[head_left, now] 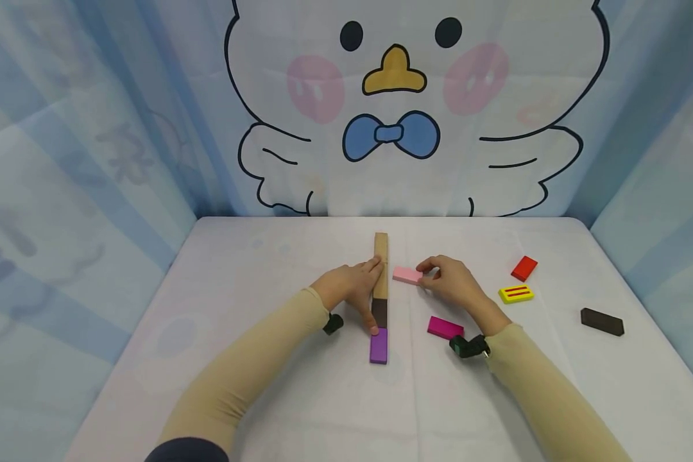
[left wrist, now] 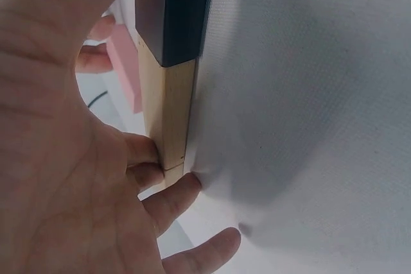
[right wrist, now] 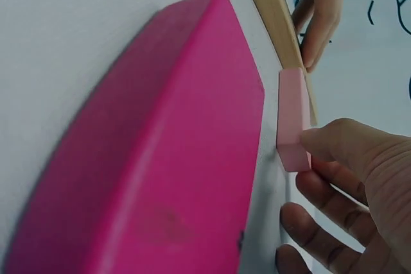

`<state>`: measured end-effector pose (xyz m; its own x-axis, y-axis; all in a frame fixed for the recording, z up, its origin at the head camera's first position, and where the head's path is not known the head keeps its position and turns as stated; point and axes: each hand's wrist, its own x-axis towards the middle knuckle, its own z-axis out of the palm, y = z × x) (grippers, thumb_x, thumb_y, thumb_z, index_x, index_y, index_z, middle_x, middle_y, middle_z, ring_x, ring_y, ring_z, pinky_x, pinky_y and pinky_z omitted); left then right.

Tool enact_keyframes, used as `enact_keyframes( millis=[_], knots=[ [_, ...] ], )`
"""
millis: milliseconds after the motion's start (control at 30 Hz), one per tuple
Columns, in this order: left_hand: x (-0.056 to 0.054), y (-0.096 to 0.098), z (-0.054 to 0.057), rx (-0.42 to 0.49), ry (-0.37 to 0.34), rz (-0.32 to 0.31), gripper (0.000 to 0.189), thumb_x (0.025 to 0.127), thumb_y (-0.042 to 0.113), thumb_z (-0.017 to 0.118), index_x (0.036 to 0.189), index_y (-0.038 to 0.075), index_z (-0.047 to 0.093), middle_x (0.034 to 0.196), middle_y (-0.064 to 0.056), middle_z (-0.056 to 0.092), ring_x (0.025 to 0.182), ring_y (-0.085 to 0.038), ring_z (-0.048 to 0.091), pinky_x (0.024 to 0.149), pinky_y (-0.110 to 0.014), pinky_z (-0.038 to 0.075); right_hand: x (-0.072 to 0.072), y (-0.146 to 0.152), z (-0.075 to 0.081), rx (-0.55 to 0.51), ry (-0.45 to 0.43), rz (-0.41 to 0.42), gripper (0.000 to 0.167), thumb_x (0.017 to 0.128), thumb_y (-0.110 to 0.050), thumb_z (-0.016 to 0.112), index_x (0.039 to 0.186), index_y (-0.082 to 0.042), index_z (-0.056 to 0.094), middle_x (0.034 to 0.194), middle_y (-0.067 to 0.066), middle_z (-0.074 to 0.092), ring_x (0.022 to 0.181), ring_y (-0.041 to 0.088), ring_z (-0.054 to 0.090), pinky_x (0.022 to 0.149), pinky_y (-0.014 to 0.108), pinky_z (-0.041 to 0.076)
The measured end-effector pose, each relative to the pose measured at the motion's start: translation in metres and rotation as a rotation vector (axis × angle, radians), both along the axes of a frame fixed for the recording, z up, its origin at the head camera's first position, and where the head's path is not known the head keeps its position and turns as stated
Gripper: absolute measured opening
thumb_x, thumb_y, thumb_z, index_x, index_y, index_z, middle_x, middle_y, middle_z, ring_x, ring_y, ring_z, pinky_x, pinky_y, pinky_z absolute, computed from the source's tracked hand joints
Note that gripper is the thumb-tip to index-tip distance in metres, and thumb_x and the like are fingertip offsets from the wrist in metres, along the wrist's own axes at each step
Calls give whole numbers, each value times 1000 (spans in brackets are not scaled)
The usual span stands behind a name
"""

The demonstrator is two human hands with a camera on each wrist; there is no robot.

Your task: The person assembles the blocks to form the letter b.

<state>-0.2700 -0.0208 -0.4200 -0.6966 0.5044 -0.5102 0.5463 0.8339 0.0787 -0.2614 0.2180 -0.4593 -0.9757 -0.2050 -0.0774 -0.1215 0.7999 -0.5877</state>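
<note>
A straight row runs away from me: a purple block (head_left: 378, 350) nearest, then a dark brown block (head_left: 380, 314) and two plain wooden blocks (head_left: 380, 285). My left hand (head_left: 352, 285) rests along the row's left side, its extended fingers touching the wood and the thumb down by the purple block. In the left wrist view, fingertips lie at the seam between the wooden blocks (left wrist: 168, 101). My right hand (head_left: 450, 280) pinches a pink block (head_left: 405, 275) by its right end, thumb against fingers, just right of the row. A magenta block (head_left: 444, 327) lies nearer me, below that hand.
Farther right on the white tabletop (head_left: 237, 256) lie a red block (head_left: 523, 268), a yellow block (head_left: 516, 294) with red stripes, and another dark brown block (head_left: 602, 322). A curtain printed with a cartoon bird (head_left: 393, 179) hangs behind the table's far edge.
</note>
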Motion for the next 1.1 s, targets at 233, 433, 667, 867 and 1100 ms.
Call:
enact_keyframes(
  millis=[233,433,667,867,1100],
  knots=[
    [-1,2,1,-5,1,-2,148,65,73,86,167,9,-1,175,-10,-8,161,-28,13,127,-54,25,-1,-1,2,2,7,-2,33,95,-23,75,123,-6,70,114,13,71,92,25,60,74,32,47],
    [-1,2,0,-4,1,5,148,65,73,87,167,8,1,175,-10,-7,161,-28,14,127,-53,25,-2,-4,1,-11,24,-3,32,92,-24,77,119,-8,72,106,9,72,88,22,60,72,30,46],
    [-1,3,0,-1,1,11,150,63,74,87,167,9,1,175,-10,-8,161,-28,14,126,-54,26,-4,-7,0,-13,28,6,31,91,-24,78,117,-8,72,101,8,70,88,22,62,73,31,46],
    [-1,3,2,-2,5,20,151,61,75,87,167,10,2,175,-9,-6,161,-28,14,126,-52,27,-5,-10,1,-3,18,4,31,92,-26,78,118,-9,72,101,7,70,87,22,61,73,31,46],
    [-2,2,0,-3,5,19,152,60,76,87,167,10,2,175,-10,-6,161,-29,13,126,-53,27,-5,-13,-1,-16,23,4,32,92,-27,78,117,-8,72,100,6,70,86,21,61,72,31,45]
  ],
)
